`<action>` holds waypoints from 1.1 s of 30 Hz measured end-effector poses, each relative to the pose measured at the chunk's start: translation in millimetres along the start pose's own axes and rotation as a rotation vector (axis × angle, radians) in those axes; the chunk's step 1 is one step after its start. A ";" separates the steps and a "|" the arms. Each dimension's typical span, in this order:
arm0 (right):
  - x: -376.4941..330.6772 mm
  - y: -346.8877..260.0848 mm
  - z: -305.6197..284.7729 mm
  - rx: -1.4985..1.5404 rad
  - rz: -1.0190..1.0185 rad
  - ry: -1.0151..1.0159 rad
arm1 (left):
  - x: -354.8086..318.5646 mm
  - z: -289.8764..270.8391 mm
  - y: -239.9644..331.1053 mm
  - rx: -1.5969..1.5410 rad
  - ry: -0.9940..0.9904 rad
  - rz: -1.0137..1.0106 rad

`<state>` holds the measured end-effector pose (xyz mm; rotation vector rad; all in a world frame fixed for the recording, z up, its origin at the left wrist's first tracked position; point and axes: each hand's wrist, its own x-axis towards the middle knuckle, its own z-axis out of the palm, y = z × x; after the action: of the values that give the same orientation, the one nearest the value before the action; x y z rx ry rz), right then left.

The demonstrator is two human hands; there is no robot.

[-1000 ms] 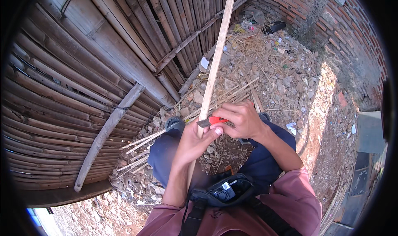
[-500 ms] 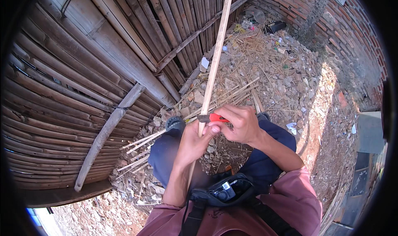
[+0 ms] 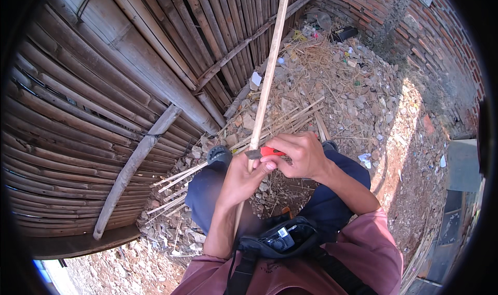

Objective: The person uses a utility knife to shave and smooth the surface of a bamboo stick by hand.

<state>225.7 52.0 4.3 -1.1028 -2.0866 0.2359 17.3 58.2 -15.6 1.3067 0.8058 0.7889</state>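
My left hand is closed around a long, pale bamboo strip. The strip slants from the top edge down past my left forearm. In my right hand is a red-handled knife, gripped by its handle. Its short, dark grey blade lies across the strip just above my left fingers. My right thumb is close to the left thumb, and I cannot tell whether they touch. The lower part of the strip is partly covered by my left hand and wrist.
Several cut bamboo strips lie on the rubble beside my left leg, with more beyond my feet. A slatted bamboo wall rises at left, with a leaning pole. A brick wall stands far right. A black pouch sits at my waist.
The knife has slid slightly down the strip and left, close above my left hand. Its blade now lies more visibly across the strip. My left hand has hardly moved.
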 end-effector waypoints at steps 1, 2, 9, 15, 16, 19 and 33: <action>0.3 -0.8 0.4 -0.006 0.001 0.004 | 0.1 0.0 1.0 -0.008 -0.010 0.009; 0.5 -1.5 0.7 -0.012 0.001 0.008 | -0.1 -1.1 0.9 -0.005 -0.017 0.001; -1.3 -8.0 5.5 -0.054 0.032 0.076 | -1.1 -0.2 6.9 -0.044 -0.021 -0.021; -2.4 -12.0 7.9 -0.121 0.105 0.098 | -0.1 -0.6 -1.7 -0.043 0.034 -0.100; -2.3 -11.7 8.5 -0.118 0.110 0.104 | 0.2 -0.1 -3.1 -0.035 0.058 -0.136; -1.3 -8.3 10.8 -0.087 0.105 0.118 | 1.2 0.0 -4.7 -0.021 0.056 -0.115; 0.2 -1.4 -2.7 -0.069 0.054 -0.025 | 2.0 2.6 -7.0 0.061 0.071 0.026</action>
<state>226.5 50.8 7.0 -1.2036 -2.1029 0.2067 20.9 57.9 -22.5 1.3515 0.8763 0.8411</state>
